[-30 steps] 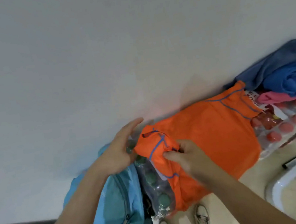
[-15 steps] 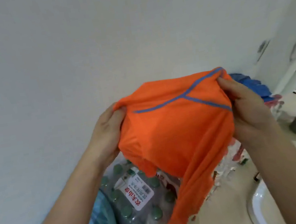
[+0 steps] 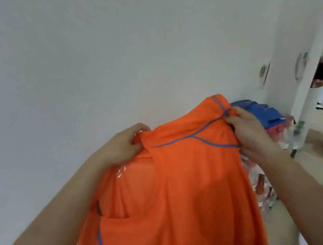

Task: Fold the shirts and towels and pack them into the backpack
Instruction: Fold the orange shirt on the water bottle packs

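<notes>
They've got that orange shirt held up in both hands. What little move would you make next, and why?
Probably lower it flat before folding. The left hand and right hand pinch the orange shirt at its top edge, so it hangs loose in the air with a sleeve flopped over the front, and no fold is made yet.

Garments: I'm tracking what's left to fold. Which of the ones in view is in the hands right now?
The orange shirt with blue piping, held up by left hand and right hand. The blue garment and pink one lie behind.
</notes>
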### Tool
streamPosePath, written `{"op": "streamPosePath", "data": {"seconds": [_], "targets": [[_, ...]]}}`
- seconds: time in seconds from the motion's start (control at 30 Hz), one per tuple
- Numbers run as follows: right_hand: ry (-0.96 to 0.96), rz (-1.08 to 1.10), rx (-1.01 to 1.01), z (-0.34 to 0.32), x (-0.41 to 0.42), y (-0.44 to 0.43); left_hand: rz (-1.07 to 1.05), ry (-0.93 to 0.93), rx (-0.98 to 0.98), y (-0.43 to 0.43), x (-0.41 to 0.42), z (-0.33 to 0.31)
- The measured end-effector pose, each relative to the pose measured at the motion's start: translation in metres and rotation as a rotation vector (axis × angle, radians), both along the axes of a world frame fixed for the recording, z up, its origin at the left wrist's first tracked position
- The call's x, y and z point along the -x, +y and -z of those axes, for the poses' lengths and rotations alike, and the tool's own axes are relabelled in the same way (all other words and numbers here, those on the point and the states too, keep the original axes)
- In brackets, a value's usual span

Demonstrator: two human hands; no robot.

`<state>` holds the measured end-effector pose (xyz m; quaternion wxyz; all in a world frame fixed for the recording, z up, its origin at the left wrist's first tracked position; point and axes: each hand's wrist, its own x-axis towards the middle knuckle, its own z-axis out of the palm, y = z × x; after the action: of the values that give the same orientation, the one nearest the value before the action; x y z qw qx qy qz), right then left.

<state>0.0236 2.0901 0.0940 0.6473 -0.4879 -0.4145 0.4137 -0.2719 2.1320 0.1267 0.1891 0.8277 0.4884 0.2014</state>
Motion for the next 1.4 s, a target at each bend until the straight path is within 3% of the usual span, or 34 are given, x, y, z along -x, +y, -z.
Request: {"op": "streamPosePath", "data": {"seconds": [0.17, 0.3, 0.47, 0.63, 0.73, 0.83, 0.9, 1.07, 1.13, 1.23, 1.3, 1.4], "targets": [[-0.37, -0.038, 0.365, 0.128, -0.013, 0.072, -0.243, 0.339, -0.146, 0.041, -0.045, 0.135], [-0.641, -0.026, 0.505, 0.196, -0.03, 0.103, -0.121, 0.464, -0.11, 0.005, -0.113, 0.201], [-0.849, -0.111, 0.272, 0.206, -0.041, 0.129, -0.287, 0.39, 0.002, -0.004, -0.128, 0.24], [-0.917, -0.096, 0.174, 0.2, -0.049, 0.145, -0.157, 0.53, -0.007, 0.02, -0.129, 0.253], [-1.068, -0.113, -0.03, 0.176, -0.045, 0.147, -0.178, 0.545, -0.059, 0.032, -0.115, 0.259], [-1.297, -0.322, -0.291, 0.162, -0.023, 0.114, -0.165, 0.537, -0.113, 0.035, -0.116, 0.255], [-1.336, -0.466, -0.372, 0.171, -0.007, 0.077, -0.178, 0.472, -0.092, 0.037, -0.11, 0.256], [-1.348, -0.782, -0.252, 0.22, 0.007, 0.033, -0.22, 0.349, 0.01, 0.046, -0.089, 0.256], [-1.353, -0.817, -0.22, 0.217, 0.009, 0.031, -0.253, 0.235, 0.039, 0.041, -0.082, 0.246], [-1.359, -0.82, -0.136, 0.194, 0.013, 0.033, -0.484, 0.119, 0.022, 0.0, -0.07, 0.223], [-1.317, -0.837, -0.025, 0.186, 0.015, 0.043, -0.657, 0.206, 0.066, -0.047, -0.058, 0.213], [-1.268, -0.745, 0.127, 0.193, 0.025, 0.063, -0.756, 0.465, 0.386, -0.11, -0.054, 0.207]]}}
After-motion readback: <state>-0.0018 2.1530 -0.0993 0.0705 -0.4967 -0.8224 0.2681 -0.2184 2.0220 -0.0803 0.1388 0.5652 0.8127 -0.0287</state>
